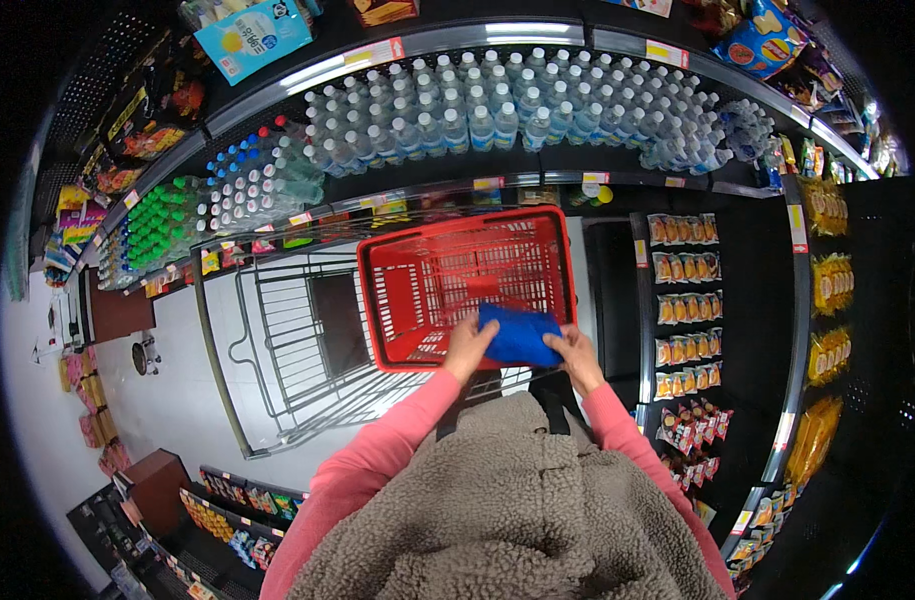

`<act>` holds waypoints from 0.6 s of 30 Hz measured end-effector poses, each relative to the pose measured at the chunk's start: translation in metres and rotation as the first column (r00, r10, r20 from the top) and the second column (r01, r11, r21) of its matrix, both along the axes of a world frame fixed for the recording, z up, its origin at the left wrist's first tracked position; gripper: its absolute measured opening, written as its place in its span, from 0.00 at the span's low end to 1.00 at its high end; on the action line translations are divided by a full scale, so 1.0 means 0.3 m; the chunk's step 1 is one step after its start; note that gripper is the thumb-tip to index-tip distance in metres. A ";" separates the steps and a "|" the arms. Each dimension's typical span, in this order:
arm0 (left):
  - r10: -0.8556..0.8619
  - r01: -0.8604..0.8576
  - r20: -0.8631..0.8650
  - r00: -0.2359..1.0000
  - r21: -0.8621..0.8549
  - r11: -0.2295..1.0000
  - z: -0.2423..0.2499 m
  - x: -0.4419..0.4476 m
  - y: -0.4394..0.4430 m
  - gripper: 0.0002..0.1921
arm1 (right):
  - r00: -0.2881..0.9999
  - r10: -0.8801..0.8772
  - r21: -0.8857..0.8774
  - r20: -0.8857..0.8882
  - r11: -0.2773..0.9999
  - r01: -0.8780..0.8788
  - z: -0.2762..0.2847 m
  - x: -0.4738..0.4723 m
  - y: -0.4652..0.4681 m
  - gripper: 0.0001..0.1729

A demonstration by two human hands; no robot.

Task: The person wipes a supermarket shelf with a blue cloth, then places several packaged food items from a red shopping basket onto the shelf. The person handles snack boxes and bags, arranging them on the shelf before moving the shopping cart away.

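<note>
A blue cloth (519,335), slightly blurred, is stretched between my two hands over the near right corner of a red plastic shopping basket (405,238). My left hand (468,346) pinches its left side, thumb on top. At its right end my right hand (576,356) grips the edge between thumb and fingers. Through the slotted walls of the basket no goods show, though the cloth hides part of the inside. The basket rests on a metal wire shopping cart (277,337), whose frame reaches out to the left.
Shelves of clear water bottles (457,127) curve along the far side, with green-capped bottles (157,225) at the left. Close on the right stands a rack of packaged bread (686,266). A low snack shelf (232,517) lies at the lower left, beyond the pale floor (179,405).
</note>
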State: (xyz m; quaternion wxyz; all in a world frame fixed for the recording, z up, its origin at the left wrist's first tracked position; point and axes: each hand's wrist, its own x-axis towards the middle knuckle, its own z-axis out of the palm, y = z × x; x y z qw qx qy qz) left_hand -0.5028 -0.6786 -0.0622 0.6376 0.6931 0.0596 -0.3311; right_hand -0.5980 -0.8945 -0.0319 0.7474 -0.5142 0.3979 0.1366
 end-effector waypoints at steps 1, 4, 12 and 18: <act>0.077 -0.076 0.044 0.996 -0.027 0.997 0.029 0.055 0.003 0.14 | 0.998 0.036 -0.087 0.051 0.996 -0.031 0.007 0.083 0.019 0.10; 0.175 -0.204 0.276 0.945 0.081 0.976 0.113 0.239 0.028 0.12 | 0.960 0.088 -0.238 0.267 0.971 -0.023 0.049 0.309 0.067 0.12; 0.356 -0.404 0.476 0.804 -0.001 0.915 -0.042 0.622 0.180 0.09 | 0.923 0.282 -0.476 0.263 0.870 -0.131 -0.076 0.738 0.209 0.20; 0.329 -0.448 0.372 0.868 0.298 0.843 -0.261 0.710 0.243 0.16 | 0.856 0.497 -0.521 0.139 0.772 -0.364 -0.252 0.542 0.180 0.21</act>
